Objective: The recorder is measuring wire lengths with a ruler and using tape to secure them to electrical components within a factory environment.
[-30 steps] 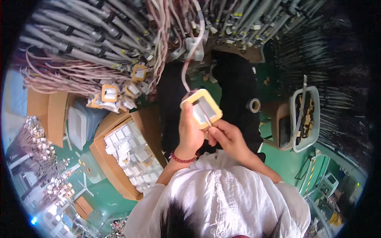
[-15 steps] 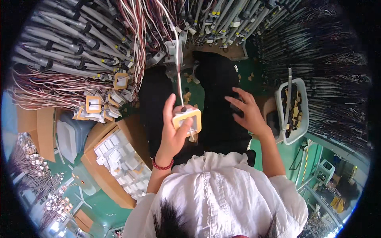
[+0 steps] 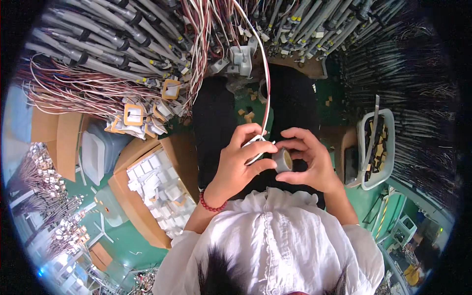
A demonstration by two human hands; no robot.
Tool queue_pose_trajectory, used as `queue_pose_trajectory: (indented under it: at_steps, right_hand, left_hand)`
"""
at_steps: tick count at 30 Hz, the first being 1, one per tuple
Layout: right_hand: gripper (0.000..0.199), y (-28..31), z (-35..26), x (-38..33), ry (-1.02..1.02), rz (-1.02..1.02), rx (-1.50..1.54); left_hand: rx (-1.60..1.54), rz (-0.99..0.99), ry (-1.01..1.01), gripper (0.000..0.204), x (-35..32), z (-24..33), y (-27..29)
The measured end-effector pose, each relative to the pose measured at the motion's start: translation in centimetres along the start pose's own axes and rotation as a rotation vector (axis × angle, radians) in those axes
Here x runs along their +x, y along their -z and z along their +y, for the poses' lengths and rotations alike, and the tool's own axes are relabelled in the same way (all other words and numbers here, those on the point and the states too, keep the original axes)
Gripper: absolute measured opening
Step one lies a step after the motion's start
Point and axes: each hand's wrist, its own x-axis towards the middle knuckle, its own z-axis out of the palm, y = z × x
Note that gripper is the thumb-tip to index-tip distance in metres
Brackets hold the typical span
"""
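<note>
My left hand [image 3: 244,160] is closed around a small white square housing [image 3: 254,158], mostly hidden by the fingers and turned on edge. From it a red-and-white wire lead [image 3: 268,98] runs up to the far wire bundles. Close beside it, my right hand [image 3: 314,160] holds a grey roll of tape [image 3: 283,161] between thumb and fingers, its round core facing sideways. The left thumb and fingertips reach to the roll's edge. Whether a strip of tape is being pulled off cannot be made out. Both hands are over my lap.
A cardboard box [image 3: 142,211] of white square parts [image 3: 164,182] stands at the left. Several yellow-rimmed housings [image 3: 133,115] hang from wires beyond it. At the right is a white bin [image 3: 388,160] with black and yellow pieces. Grey cables [image 3: 98,34] fill the far side.
My right hand now shows a tape roll and has come close to my left hand. The housing has been turned, so its yellow-rimmed face no longer shows.
</note>
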Motion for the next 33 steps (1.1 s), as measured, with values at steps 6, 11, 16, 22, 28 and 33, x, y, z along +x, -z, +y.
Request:
queue_pose_trajectory:
  at_steps: [6,11,16,22,28,33]
  right_hand:
    - [0.073,0.0,-0.8,-0.1,-0.004,-0.073,-0.108]
    - [0.063,0.1,-1.6,-0.2,-0.017,-0.161,-0.092]
    - [0.056,0.1,-1.3,0.3,-0.151,-0.183,0.181]
    - [0.054,2.3,-1.3,2.1,-0.219,-0.12,0.385]
    - [0.05,1.0,-2.0,5.7,-0.025,-0.482,0.095]
    - [0.049,0.8,-4.0,6.6,0.011,-0.55,-0.094]
  left_hand:
    - [-0.014,-0.018,-0.045,0.013,0.3,0.9,0.9]
    - [-0.104,-0.015,0.024,0.009,-0.6,0.9,0.7]
    - [-0.173,-0.05,0.006,0.023,-0.6,-0.3,1.1]
    - [-0.714,-0.067,0.115,0.089,-1.6,-0.5,1.6]
    - [-0.45,-0.146,0.018,0.079,-1.1,-1.0,2.1]
    - [-0.367,-0.191,0.064,0.078,-0.6,-0.5,3.1]
